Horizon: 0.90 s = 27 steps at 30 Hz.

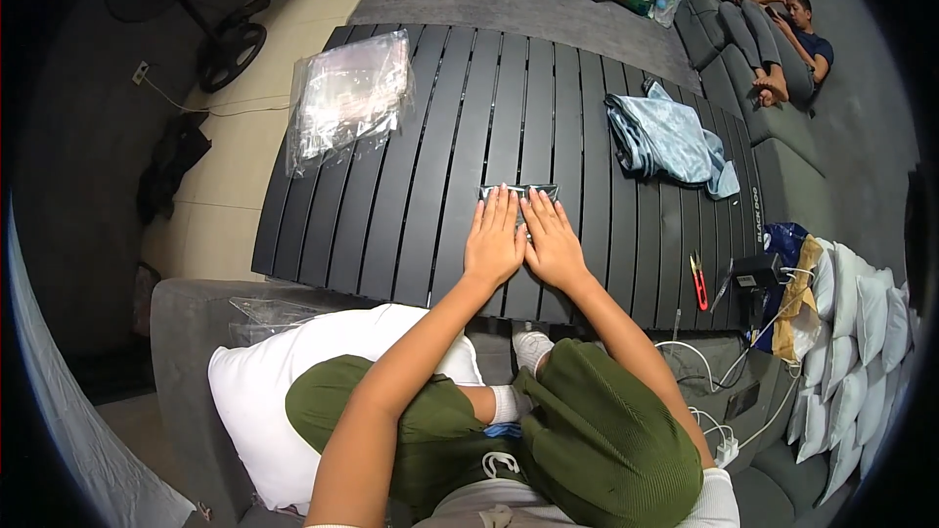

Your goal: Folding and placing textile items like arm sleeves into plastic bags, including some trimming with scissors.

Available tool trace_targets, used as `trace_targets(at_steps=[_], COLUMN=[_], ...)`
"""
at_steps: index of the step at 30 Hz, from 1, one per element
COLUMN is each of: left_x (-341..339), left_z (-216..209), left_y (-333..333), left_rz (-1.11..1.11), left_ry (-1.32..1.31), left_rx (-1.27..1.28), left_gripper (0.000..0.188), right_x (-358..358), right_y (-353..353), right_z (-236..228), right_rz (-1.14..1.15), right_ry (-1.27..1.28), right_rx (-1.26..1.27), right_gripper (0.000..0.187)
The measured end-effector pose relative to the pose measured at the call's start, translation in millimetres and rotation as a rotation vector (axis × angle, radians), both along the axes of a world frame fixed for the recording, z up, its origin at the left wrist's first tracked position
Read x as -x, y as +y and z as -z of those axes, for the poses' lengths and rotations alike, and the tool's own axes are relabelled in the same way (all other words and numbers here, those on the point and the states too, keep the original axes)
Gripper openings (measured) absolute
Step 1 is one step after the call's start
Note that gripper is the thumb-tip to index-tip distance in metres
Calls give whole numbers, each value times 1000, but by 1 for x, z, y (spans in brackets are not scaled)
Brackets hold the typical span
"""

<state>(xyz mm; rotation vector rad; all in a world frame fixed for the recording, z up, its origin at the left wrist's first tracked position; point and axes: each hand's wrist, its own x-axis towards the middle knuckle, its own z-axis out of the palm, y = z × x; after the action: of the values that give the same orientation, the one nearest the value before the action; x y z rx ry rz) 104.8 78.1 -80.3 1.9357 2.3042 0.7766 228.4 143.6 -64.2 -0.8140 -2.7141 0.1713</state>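
Two hands partly hide glossy packet; cloth right, clear bags left.

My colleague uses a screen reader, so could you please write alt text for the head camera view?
The person's left hand and right hand lie flat, side by side, over a small dark shiny item on a black slatted table. Clear plastic packaging lies at far left; light-blue cloth and a red-handled tool lie at right.
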Motion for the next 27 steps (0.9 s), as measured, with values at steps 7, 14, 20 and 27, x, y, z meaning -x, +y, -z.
trace_targets(at_steps=[7, 14, 20, 27], left_x=[-1, -2, 1, 15], left_z=[0, -1, -3, 5], left_y=[-1, 1, 3, -6], left_rz=[4, -6, -5, -52], left_ry=[14, 58, 9, -199], left_rx=[8, 54, -15, -70], left_gripper=[57, 61, 58, 52], right_x=[0, -1, 3, -11], right_y=[-1, 0, 0, 0], right_z=[1, 1, -7, -6], right_rz=[3, 6, 6, 146], right_ry=[-3, -7, 16, 104], right_rx=[20, 47, 51, 199], right_gripper=[52, 50, 51, 55])
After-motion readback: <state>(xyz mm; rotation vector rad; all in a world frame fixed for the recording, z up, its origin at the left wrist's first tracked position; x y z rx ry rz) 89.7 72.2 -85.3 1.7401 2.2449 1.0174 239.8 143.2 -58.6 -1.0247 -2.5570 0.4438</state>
